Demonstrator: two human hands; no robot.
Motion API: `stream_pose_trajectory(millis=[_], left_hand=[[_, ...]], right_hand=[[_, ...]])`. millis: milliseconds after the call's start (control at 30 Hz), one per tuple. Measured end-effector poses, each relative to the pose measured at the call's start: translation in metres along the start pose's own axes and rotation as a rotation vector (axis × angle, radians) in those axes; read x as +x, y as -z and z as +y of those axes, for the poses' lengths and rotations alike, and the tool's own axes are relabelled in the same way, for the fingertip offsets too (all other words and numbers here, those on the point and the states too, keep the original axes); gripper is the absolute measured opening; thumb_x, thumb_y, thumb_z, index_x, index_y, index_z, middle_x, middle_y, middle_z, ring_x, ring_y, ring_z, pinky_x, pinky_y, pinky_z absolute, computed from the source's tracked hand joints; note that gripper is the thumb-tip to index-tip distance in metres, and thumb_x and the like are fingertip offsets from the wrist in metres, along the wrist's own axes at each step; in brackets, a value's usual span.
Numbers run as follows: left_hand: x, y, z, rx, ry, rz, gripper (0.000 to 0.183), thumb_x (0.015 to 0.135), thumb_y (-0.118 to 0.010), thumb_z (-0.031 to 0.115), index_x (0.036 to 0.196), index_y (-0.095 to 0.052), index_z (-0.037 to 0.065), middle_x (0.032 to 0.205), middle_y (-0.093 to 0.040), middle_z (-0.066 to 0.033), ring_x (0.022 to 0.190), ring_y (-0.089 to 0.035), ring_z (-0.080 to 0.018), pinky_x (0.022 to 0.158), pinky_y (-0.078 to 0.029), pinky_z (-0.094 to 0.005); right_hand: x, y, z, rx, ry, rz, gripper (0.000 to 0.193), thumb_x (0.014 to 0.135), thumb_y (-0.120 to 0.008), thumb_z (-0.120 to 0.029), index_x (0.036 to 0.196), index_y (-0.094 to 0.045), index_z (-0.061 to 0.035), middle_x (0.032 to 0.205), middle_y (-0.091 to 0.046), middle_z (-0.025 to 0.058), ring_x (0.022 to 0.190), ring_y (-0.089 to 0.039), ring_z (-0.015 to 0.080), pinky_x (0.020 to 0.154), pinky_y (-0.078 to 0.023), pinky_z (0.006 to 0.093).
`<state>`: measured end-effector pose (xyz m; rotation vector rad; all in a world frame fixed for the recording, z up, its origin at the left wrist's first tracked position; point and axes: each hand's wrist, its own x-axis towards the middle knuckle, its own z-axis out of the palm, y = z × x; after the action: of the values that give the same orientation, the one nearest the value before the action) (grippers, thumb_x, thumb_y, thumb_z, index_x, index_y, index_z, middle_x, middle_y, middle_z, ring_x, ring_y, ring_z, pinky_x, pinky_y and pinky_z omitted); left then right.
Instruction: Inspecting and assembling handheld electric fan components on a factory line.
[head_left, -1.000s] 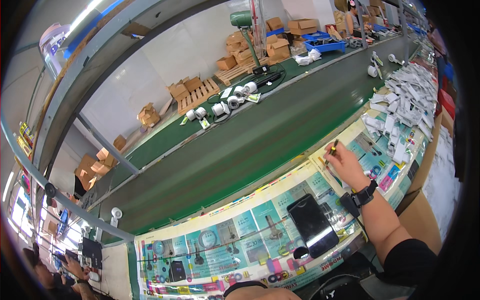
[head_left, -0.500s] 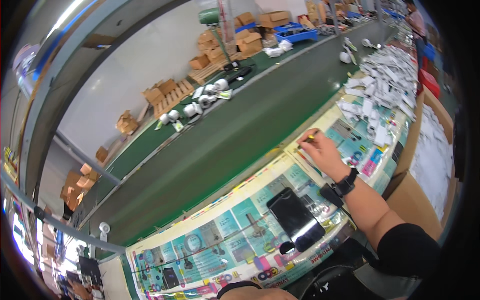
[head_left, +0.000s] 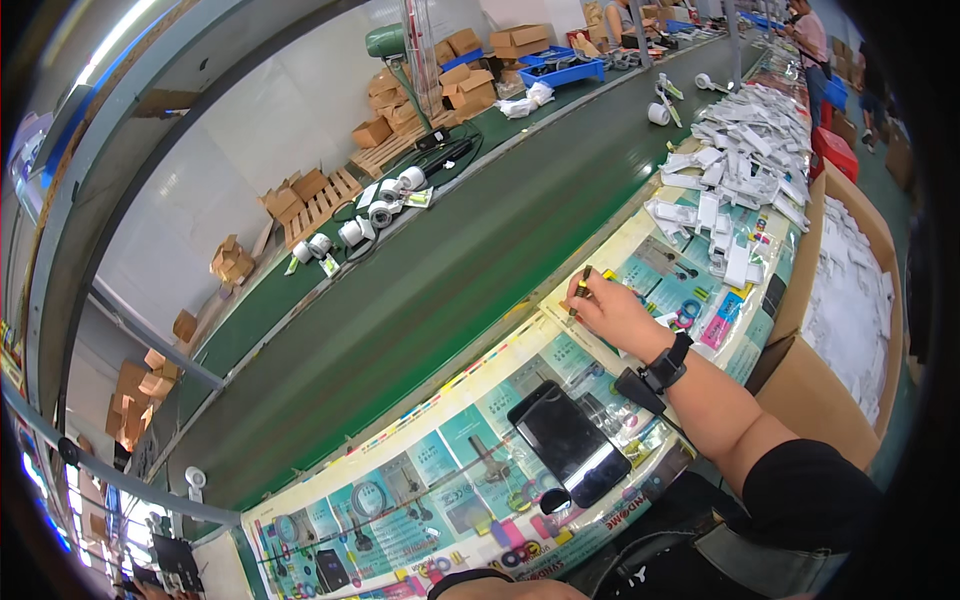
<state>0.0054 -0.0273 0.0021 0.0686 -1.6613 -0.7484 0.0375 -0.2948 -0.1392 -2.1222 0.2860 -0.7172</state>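
Note:
My right hand, with a black watch on its wrist, is over the far edge of the printed worktop sheet. Its fingers pinch a short black-and-yellow stick like a pen, held nearly upright; its lower end is near the sheet, and I cannot tell if it touches. Below the wrist, a black phone lies on the sheet. Only bare skin of my left arm shows at the lower edge; its hand is out of view.
White plastic parts are heaped at the far right, beside a cardboard box with more white pieces. A green conveyor belt runs beyond the worktop. White round units lie past it, near a blue crate. People stand in the background.
The whole view has shifted, so the scene sits further left. The stick in my right hand now points more upright and shows more clearly. The phone stays on the sheet.

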Motion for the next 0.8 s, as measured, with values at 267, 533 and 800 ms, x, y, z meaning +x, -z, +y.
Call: stream_pose_trajectory(millis=[267, 533, 800], left_hand=[[0.001, 0.001, 0.002, 0.019, 0.019, 0.011, 0.028, 0.086, -0.045, 0.01, 0.06, -0.049, 0.002, 0.059, -0.046, -0.0112, 0.043, -0.039, -0.022, 0.037, -0.025, -0.0332], [-0.003, -0.01, 0.001, 0.034, 0.003, 0.129, 0.027, 0.086, -0.046, 0.011, 0.061, -0.05, 0.002, 0.06, -0.047, -0.0112, 0.044, -0.04, -0.0226, 0.038, -0.026, -0.0331], [-0.002, -0.009, 0.003, 0.037, 0.05, 0.099, 0.026, 0.086, -0.046, 0.012, 0.062, -0.05, 0.002, 0.06, -0.048, -0.0109, 0.044, -0.041, -0.0224, 0.038, -0.028, -0.0331]], right_hand=[[-0.001, -0.002, 0.002, 0.035, 0.037, 0.034, 0.016, 0.087, -0.053, -0.016, 0.097, -0.049, -0.0042, 0.077, -0.061, 0.0169, 0.074, -0.061, 0.0338, 0.065, -0.047, 0.0383], [0.0, -0.003, 0.003, 0.08, -0.056, -0.108, 0.017, 0.087, -0.053, -0.019, 0.097, -0.05, -0.0053, 0.083, -0.062, 0.0158, 0.08, -0.062, 0.03, 0.071, -0.047, 0.0366], [-0.003, -0.005, -0.005, 0.072, -0.013, -0.111, 0.016, 0.087, -0.053, -0.018, 0.096, -0.051, -0.0056, 0.083, -0.062, 0.0152, 0.08, -0.061, 0.0302, 0.071, -0.047, 0.0363]])
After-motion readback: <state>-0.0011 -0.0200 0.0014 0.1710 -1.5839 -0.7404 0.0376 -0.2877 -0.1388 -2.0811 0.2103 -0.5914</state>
